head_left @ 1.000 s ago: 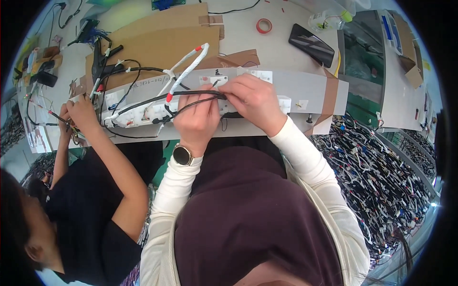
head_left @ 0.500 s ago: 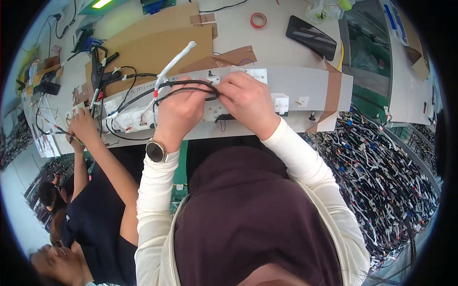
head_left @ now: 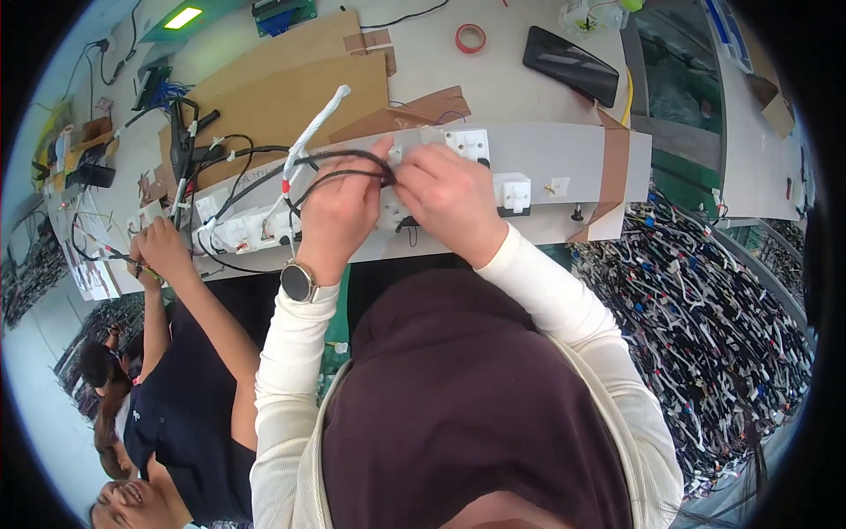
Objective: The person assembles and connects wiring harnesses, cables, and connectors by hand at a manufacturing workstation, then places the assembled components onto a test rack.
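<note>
A black cable bundle [head_left: 256, 178] runs from the left into my hands and bends into a loop between them. My left hand [head_left: 339, 212] is closed around the loop's strands, its index finger raised along them. Right beside it, my right hand [head_left: 445, 196] pinches the end of the loop with thumb and fingers; the exact grip is partly hidden by the knuckles. A white-wrapped cable end [head_left: 317, 128] with a red band sticks up behind my left hand. Under both hands lies a long board with white plastic blocks [head_left: 511, 191] fixed to it.
To the left, a co-worker's hands [head_left: 161, 251] handle thin wires at the same table. A black clamp [head_left: 183, 145], cardboard [head_left: 282, 97], red tape roll [head_left: 471, 38] and dark phone [head_left: 571, 66] lie farther back. A big heap of cable harnesses [head_left: 696, 344] is at the right.
My hands have drawn slightly closer together on the black cable loop, and my left index finger now points up. The co-worker has leaned a little lower in view.
</note>
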`<state>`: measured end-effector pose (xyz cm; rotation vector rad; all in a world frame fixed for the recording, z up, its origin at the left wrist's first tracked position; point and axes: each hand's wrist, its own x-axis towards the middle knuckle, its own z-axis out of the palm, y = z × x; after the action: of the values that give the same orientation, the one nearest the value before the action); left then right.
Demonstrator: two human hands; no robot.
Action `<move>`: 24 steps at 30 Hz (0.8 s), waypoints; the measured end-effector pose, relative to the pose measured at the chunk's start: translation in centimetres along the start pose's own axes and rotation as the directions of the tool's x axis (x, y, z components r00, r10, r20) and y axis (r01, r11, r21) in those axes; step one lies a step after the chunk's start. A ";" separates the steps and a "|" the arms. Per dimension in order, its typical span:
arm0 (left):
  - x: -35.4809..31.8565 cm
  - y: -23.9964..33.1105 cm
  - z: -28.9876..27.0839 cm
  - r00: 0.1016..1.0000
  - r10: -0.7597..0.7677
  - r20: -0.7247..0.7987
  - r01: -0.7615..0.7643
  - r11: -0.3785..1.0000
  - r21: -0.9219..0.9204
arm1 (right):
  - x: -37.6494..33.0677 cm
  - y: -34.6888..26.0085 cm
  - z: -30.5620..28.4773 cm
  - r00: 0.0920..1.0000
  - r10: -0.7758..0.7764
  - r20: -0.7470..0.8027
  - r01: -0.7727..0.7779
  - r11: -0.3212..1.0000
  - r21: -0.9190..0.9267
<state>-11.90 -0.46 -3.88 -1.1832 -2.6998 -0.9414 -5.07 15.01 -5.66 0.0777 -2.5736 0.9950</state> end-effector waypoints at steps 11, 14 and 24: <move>-0.3 0.3 -0.4 0.998 -0.045 0.041 0.046 0.999 -0.021 | 0.6 -0.3 0.8 0.999 0.051 0.018 -0.051 0.999 0.019; -0.3 0.4 -0.4 1.000 -0.028 0.013 0.029 0.999 -0.033 | 0.7 -0.6 0.7 0.997 0.069 0.024 -0.069 0.998 0.008; -1.3 2.4 -0.1 0.991 -0.118 0.068 0.124 0.988 -0.093 | 0.2 -0.9 -1.2 0.970 0.136 0.203 -0.114 0.987 -0.117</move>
<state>-9.34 -0.08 -2.91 -1.0924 -2.8333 -1.0804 -4.72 15.16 -4.23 -0.0081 -2.8514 0.9377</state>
